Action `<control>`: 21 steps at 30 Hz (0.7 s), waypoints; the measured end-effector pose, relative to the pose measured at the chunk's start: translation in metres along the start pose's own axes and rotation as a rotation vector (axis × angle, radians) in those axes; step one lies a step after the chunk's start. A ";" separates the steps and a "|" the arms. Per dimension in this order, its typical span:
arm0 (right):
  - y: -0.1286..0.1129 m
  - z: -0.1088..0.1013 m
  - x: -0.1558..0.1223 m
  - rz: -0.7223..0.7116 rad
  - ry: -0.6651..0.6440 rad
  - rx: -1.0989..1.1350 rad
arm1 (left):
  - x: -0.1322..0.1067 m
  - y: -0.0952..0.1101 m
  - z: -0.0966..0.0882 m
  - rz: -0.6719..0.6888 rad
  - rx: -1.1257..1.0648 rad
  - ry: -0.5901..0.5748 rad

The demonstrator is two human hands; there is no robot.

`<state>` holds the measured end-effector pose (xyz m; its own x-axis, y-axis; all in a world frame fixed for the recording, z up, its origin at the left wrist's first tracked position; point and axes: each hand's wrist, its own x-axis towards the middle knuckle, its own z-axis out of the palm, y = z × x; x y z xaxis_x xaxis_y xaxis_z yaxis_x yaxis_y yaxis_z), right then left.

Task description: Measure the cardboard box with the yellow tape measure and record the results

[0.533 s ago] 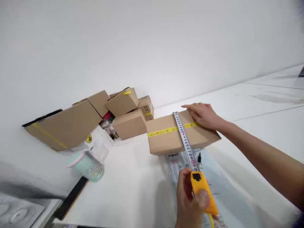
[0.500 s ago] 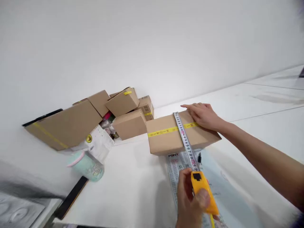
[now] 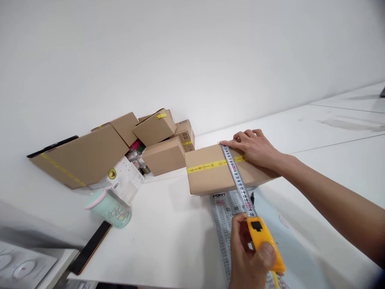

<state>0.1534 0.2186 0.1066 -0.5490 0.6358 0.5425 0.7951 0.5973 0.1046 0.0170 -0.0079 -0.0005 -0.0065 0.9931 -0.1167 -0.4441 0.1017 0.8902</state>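
My left hand (image 3: 251, 257) is closed round a yellow tape measure (image 3: 266, 245), thumb on top of its case. The metal blade (image 3: 237, 178) reaches out from it, over the near edge and across the top of a cardboard box (image 3: 207, 180) with yellow tape along it. On the box lies my right hand (image 3: 254, 146), its index finger holding the blade's free end down at the far edge, with the other fingers bent. Under the near side of the box is a printed grey-blue plastic bag (image 3: 221, 212). A black pen-like object (image 3: 252, 198) shows beside the blade, partly hidden.
Several cardboard boxes (image 3: 164, 156) are stacked by the wall at the back left. A mint-green cup (image 3: 111, 210) with a pink rim, a white package (image 3: 128, 180) and a black bar (image 3: 92, 247) are on the left of the white table (image 3: 168, 237).
My right index finger has come down onto the blade's end at the box's far edge. My left hand has shifted slightly right with the tape measure, and the blade slants a little more.
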 end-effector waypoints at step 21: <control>-0.023 0.000 -0.047 0.200 0.252 0.151 | -0.025 -0.011 -0.037 0.188 0.067 0.051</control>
<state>0.1612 0.1750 0.0790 -0.2907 0.6181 0.7303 0.8232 0.5506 -0.1384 -0.0110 -0.0362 -0.0234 -0.1299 0.9910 0.0332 -0.3703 -0.0796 0.9255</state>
